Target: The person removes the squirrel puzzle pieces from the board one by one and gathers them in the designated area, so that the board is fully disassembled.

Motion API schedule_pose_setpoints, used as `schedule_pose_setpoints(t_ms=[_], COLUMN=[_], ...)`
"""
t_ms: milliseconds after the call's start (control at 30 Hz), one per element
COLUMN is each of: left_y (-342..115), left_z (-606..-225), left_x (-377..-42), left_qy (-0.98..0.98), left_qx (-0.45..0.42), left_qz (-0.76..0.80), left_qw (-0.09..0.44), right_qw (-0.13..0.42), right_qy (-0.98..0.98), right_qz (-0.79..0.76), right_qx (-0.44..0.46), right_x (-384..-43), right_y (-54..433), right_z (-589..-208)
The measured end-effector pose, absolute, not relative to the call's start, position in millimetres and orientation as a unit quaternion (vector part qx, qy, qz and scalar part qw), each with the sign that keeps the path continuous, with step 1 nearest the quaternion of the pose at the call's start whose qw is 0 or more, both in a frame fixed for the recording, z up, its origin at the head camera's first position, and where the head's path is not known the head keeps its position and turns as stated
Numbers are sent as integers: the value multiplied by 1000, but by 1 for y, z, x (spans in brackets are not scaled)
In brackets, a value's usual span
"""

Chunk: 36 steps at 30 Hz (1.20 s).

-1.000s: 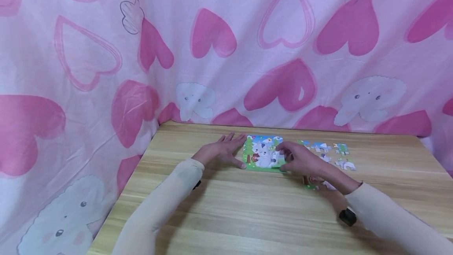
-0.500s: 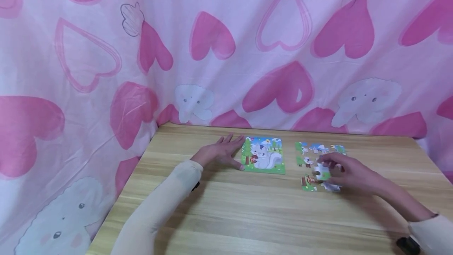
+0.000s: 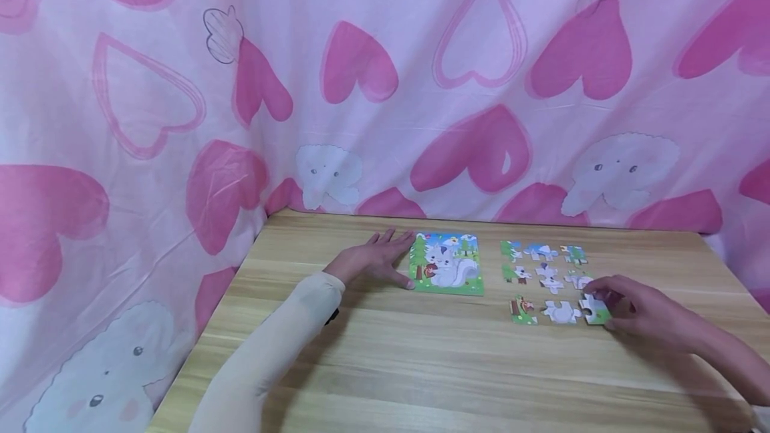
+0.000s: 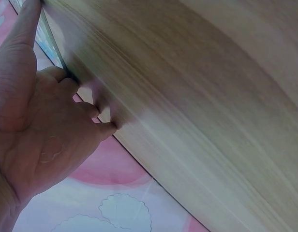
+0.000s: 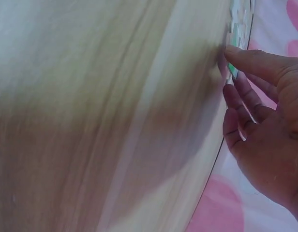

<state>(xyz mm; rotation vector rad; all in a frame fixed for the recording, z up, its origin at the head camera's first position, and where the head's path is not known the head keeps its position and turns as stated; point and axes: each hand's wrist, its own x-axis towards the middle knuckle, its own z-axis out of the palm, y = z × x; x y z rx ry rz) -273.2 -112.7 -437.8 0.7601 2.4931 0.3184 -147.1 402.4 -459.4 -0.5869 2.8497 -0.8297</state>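
In the head view a square picture card (image 3: 448, 264) with a white squirrel lies on the table. My left hand (image 3: 379, 260) rests along its left edge, fingers spread and fairly straight. In the left wrist view only a sliver of the card (image 4: 51, 47) shows past the thumb. Right of the card, my right hand (image 3: 650, 313) pinches a green and white jigsaw piece (image 3: 595, 310) between thumb and fingers, at the lower right of the laid-out pieces. The right wrist view shows this piece (image 5: 232, 67) edge-on at the thumb tip.
Several other jigsaw pieces lie in loose rows with small gaps, among them a blue-topped piece (image 3: 541, 252) and a white piece (image 3: 562, 313). The wooden table (image 3: 421, 366) meets a pink heart-patterned curtain (image 3: 469, 146) at the back and left.
My right hand has moved right from the card to the lower right of the loose pieces, carrying the jigsaw piece. The card's lower right corner is uncovered. My left hand has stayed.
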Motion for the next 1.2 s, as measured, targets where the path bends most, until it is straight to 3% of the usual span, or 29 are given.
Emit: schedule_pose_setpoints(t_ms=[133, 467, 733, 1200], left_y=[-112, -112, -117, -135], left_z=[-438, -439, -441, -444], left_x=[-274, -274, -276, -279], left_qy=[917, 917, 919, 916], left_qx=[284, 278, 280, 290], left_qz=[113, 115, 117, 173], left_qw=[256, 260, 253, 218], right_qw=[88, 83, 0, -20], right_qy=[943, 941, 949, 981], right_qz=[-261, -257, -220, -163], right_qx=[-185, -203, -226, -99], right_x=[-147, -147, -150, -195], right_y=[407, 407, 408, 415], right_z=[-461, -460, -446, -440])
